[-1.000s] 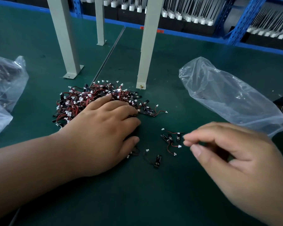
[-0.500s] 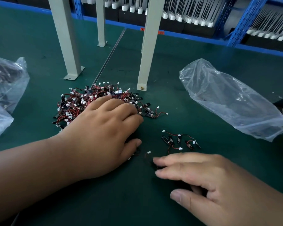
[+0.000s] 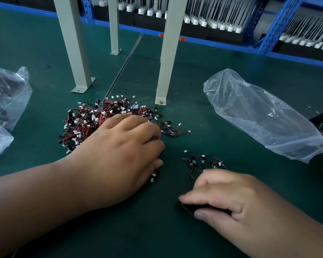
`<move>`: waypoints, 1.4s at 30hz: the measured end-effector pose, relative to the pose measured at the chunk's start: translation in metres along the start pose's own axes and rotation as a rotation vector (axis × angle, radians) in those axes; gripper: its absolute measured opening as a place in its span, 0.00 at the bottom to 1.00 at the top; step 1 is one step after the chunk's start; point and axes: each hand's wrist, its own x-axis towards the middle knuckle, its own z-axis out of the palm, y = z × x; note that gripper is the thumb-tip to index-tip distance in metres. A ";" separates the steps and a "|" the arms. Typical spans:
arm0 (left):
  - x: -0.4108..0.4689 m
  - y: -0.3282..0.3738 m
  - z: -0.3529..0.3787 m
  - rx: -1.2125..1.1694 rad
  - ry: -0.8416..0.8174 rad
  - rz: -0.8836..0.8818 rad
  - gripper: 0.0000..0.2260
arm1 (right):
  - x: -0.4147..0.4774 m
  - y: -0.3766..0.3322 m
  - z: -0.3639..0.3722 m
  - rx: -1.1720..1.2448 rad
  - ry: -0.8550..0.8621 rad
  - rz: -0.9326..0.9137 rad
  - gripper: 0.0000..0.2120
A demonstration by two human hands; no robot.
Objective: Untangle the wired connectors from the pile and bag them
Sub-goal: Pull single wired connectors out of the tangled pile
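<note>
Pile of wired connectors (image 3: pixel 93 121) at 9 o'clock on the green mat (image 3: pixel 175 239), pinned under the left hand (image 3: pixel 119 151), fingers together and bent down onto it; clasping or merely pressing, impossible to tell. Right hand (image 3: pixel 231 198) at 5 o'clock, thumb and forefinger clamped on one black connector (image 3: pixel 187 208). Best to draw it slowly toward 6 o'clock, low over the mat, keeping the pile pinned and sparing the loose cluster (image 3: pixel 201 162) at 4 o'clock. Empty bag (image 3: pixel 259 116) at 3 o'clock.

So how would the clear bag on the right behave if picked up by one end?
Probably floppy: the clear bag lies crumpled and sagging on the mat. Likely very light, as its film looks thin and see-through. It would probably droop rather than hold shape.
</note>
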 end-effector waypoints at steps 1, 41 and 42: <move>0.000 0.001 -0.002 -0.003 0.016 0.015 0.18 | 0.000 -0.001 -0.001 -0.005 -0.018 0.012 0.18; -0.002 0.009 0.000 -0.109 0.253 0.366 0.12 | -0.004 -0.005 -0.011 -0.277 -0.156 0.362 0.10; -0.002 0.009 0.001 -0.114 0.247 0.371 0.12 | -0.004 -0.005 -0.011 -0.270 -0.149 0.361 0.10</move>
